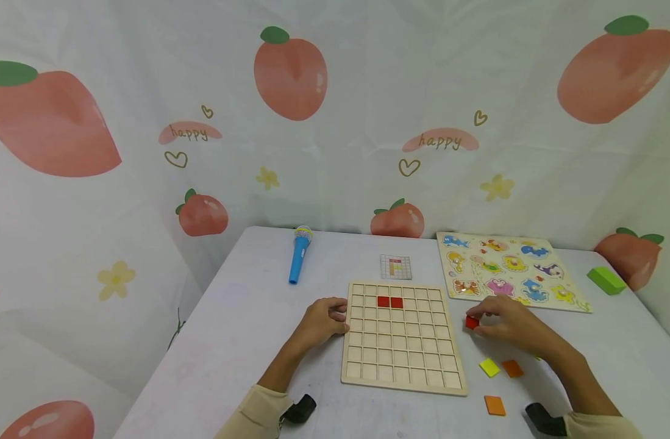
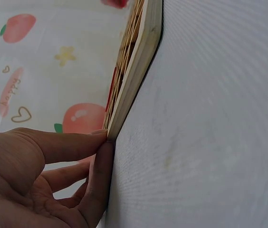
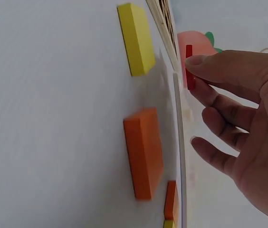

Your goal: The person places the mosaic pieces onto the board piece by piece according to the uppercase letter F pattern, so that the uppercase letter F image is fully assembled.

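Left hand (image 1: 319, 320) and right hand (image 1: 505, 320) are both occupied: the left edge of a wooden grid board (image 1: 400, 347) is pinched by the former, and a red tile (image 1: 471, 323) is gripped between the latter's thumb and finger, to the right of the board. Two red squares (image 1: 389, 302) are seated side by side in the board's second row from the far edge, and a yellow tile (image 1: 489, 367) and two orange tiles (image 1: 495, 405) are laid near its right side.

Grid board (image 1: 402, 341) is lt tan w/ sq pattern; its tiles (image 1: 383, 302) red. Held tile (image 1: 472, 323) red, others yel (image 1: 489, 367) & orng. Backdrop (image 1: 335, 158) wht w/ pink-red peaches (image 1: 291, 79), yel flowers (image 1: 115, 280). Puzzle board (image 1: 491, 277) cream, multicol. pics. Mic (image 1: 298, 259) blue. Block (image 1: 605, 280) grn. Sleeves (image 1: 260, 411) beige.
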